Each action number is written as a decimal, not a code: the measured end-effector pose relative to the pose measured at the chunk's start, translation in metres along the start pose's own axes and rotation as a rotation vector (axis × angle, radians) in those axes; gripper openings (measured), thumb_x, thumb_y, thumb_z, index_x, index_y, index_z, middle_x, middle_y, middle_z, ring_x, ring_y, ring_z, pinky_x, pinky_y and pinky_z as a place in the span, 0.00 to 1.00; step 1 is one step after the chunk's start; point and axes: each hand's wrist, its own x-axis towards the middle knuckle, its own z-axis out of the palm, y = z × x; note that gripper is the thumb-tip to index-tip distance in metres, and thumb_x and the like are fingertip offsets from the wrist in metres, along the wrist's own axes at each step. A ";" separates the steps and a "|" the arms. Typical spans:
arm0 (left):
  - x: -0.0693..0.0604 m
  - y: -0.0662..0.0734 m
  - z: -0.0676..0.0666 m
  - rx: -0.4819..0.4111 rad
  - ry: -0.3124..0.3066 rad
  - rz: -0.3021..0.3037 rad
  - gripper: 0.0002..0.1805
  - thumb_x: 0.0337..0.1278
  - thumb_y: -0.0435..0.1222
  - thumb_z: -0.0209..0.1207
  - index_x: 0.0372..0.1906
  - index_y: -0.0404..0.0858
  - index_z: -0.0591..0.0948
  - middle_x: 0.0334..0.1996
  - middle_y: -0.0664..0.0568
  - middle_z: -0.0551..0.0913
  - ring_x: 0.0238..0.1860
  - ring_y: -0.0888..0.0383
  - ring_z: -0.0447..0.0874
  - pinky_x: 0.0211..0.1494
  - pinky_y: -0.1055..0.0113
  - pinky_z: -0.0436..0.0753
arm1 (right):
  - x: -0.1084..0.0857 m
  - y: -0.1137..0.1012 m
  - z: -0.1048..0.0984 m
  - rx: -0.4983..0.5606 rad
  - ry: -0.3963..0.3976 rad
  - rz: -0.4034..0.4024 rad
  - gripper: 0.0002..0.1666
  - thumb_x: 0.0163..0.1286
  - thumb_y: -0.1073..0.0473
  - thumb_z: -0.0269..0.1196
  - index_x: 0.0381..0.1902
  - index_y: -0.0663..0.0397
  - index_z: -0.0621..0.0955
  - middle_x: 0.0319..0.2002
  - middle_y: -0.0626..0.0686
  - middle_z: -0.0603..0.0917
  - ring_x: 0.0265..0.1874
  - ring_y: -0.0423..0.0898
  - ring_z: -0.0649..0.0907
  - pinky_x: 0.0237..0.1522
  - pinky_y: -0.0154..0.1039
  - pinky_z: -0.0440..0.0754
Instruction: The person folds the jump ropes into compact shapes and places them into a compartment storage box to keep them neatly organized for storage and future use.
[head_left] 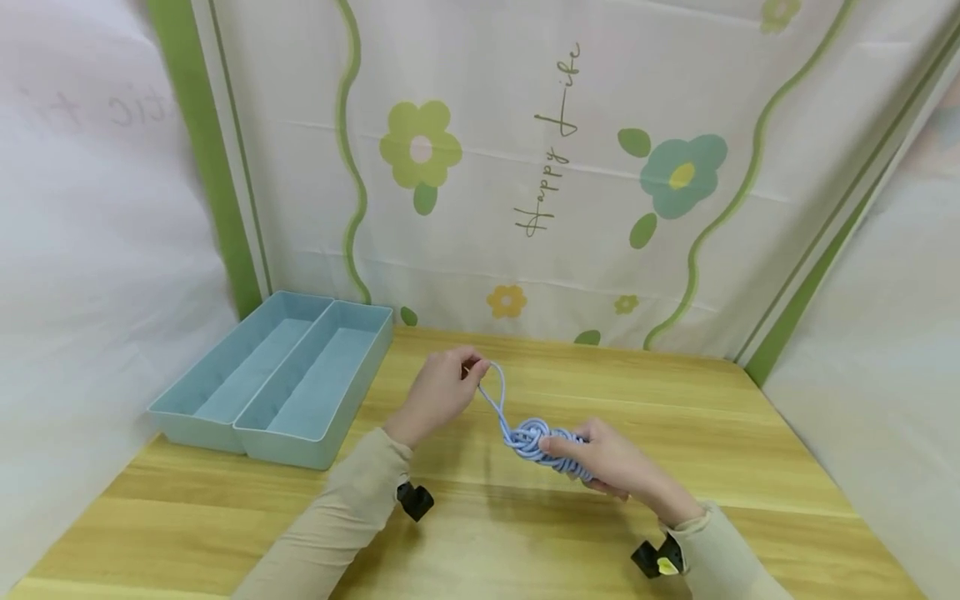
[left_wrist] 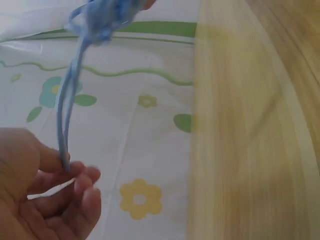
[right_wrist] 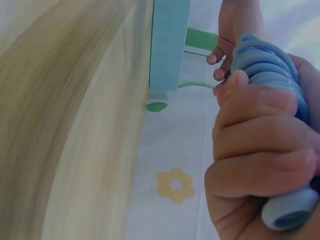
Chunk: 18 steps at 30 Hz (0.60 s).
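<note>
A light blue rope (head_left: 531,439) is wound into a thick bundle above the table. My right hand (head_left: 617,461) grips the bundle, with the thumb across its top. From the bundle's far end a loop runs up to my left hand (head_left: 442,392), which pinches it between thumb and fingers. In the left wrist view two strands of the rope (left_wrist: 67,110) run from the bundle down to the left hand's (left_wrist: 55,185) fingertips. The right wrist view shows the coils (right_wrist: 270,65) beyond the right hand's (right_wrist: 265,135) curled fingers, and a rounded, hollow blue end (right_wrist: 287,210) below them.
Two light blue trays (head_left: 322,440) stand side by side at the left of the wooden table (head_left: 480,533). A white curtain (head_left: 480,258) with printed flowers hangs behind the table's back edge, with white cloth at both sides.
</note>
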 end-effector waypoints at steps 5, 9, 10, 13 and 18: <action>-0.001 0.010 0.008 0.208 0.134 0.311 0.11 0.61 0.29 0.65 0.48 0.37 0.86 0.43 0.48 0.84 0.46 0.51 0.81 0.52 0.59 0.79 | -0.002 -0.004 -0.005 0.081 0.054 0.034 0.36 0.72 0.37 0.57 0.23 0.67 0.81 0.09 0.48 0.68 0.03 0.38 0.59 0.04 0.32 0.57; -0.005 0.019 0.013 0.205 0.129 0.550 0.13 0.56 0.22 0.63 0.44 0.37 0.87 0.41 0.50 0.85 0.44 0.55 0.82 0.50 0.67 0.80 | -0.003 -0.006 -0.007 0.123 0.108 0.039 0.35 0.74 0.36 0.55 0.24 0.64 0.80 0.09 0.50 0.69 0.04 0.38 0.60 0.04 0.32 0.57; -0.006 0.021 0.014 0.199 0.118 0.572 0.13 0.56 0.23 0.63 0.44 0.37 0.88 0.41 0.50 0.86 0.43 0.56 0.82 0.49 0.68 0.80 | -0.003 -0.006 -0.008 0.136 0.119 0.032 0.35 0.74 0.37 0.54 0.24 0.63 0.80 0.09 0.50 0.69 0.04 0.39 0.60 0.04 0.32 0.57; -0.010 0.024 0.017 0.166 0.081 0.558 0.12 0.59 0.27 0.63 0.47 0.38 0.88 0.42 0.51 0.86 0.42 0.57 0.83 0.46 0.70 0.81 | -0.003 -0.007 -0.010 0.173 0.149 -0.001 0.35 0.76 0.38 0.52 0.26 0.65 0.80 0.10 0.52 0.69 0.03 0.39 0.60 0.04 0.32 0.58; -0.015 0.028 0.024 -0.032 -0.006 0.443 0.15 0.70 0.36 0.57 0.56 0.36 0.83 0.48 0.51 0.85 0.49 0.58 0.82 0.53 0.67 0.79 | -0.003 -0.007 -0.011 0.263 0.237 -0.043 0.35 0.77 0.39 0.51 0.28 0.67 0.80 0.11 0.54 0.71 0.04 0.40 0.62 0.03 0.32 0.60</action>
